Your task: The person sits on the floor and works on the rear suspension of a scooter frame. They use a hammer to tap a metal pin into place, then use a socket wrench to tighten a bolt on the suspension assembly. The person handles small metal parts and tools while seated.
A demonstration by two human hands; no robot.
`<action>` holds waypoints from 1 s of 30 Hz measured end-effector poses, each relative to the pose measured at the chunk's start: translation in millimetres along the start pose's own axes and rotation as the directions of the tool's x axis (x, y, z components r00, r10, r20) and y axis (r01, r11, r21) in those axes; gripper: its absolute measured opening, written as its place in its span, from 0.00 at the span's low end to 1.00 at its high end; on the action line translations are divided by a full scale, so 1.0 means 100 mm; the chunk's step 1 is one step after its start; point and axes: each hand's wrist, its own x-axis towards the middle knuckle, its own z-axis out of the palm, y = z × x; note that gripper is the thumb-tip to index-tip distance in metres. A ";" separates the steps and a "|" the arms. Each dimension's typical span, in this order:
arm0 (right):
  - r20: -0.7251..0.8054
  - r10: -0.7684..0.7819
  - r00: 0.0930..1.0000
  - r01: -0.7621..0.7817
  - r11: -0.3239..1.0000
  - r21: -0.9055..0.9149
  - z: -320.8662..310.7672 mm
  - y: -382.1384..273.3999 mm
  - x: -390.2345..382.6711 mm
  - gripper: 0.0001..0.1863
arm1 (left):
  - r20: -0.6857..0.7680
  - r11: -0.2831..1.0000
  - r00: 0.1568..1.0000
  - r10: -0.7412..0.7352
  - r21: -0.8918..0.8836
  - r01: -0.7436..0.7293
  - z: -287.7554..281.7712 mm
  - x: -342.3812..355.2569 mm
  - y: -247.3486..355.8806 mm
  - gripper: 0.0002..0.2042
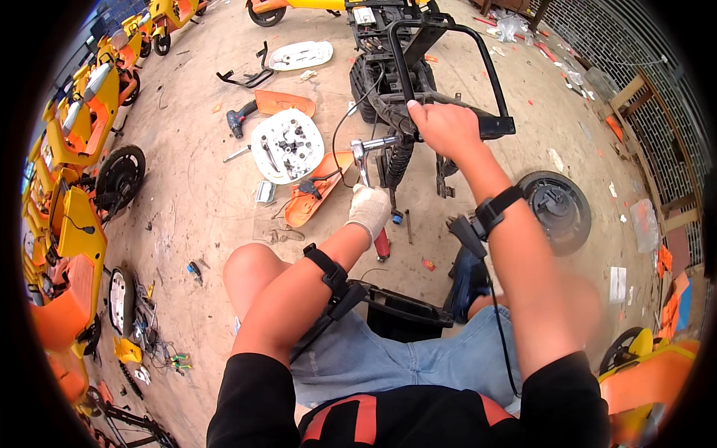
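My left hand (370, 207), in a pale knit glove, is closed around the handle of a ratchet wrench (361, 160). A long silver socket (382, 142) runs from the wrench head to the side of a black scooter frame (429, 97); the fastener at its tip is hidden. Just below that spot is a coil-spring shock absorber (397, 163). My bare right hand (450, 128) grips the frame beside its looped black rail (489, 71). A red-handled tool (382, 245) lies on the ground under my left hand.
Left of the frame are a white tray (319, 138) of bolts and sockets, a cordless drill (237, 119) and orange panels (299, 212). A loose wheel (556, 209) lies right. A black bin (403, 317) is between my legs. Yellow scooters (78, 216) line the left.
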 end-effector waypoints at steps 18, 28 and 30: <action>0.434 -0.011 0.901 0.026 0.999 -0.029 -0.45 -0.09 0.05 0.32 | 0.477 -0.574 0.814 -0.332 -0.787 0.227 0.10 -0.03 -0.06 0.14; 0.278 -0.044 0.959 0.050 0.999 -0.016 -0.29 0.01 0.03 0.30 | 0.339 -0.943 0.941 -0.009 -0.316 0.105 0.43 -0.22 0.07 0.18; 0.278 -0.074 0.958 0.078 0.997 -0.002 -0.29 -0.01 0.03 0.30 | 0.345 -0.927 0.936 0.065 -0.326 0.185 0.55 -0.26 0.12 0.19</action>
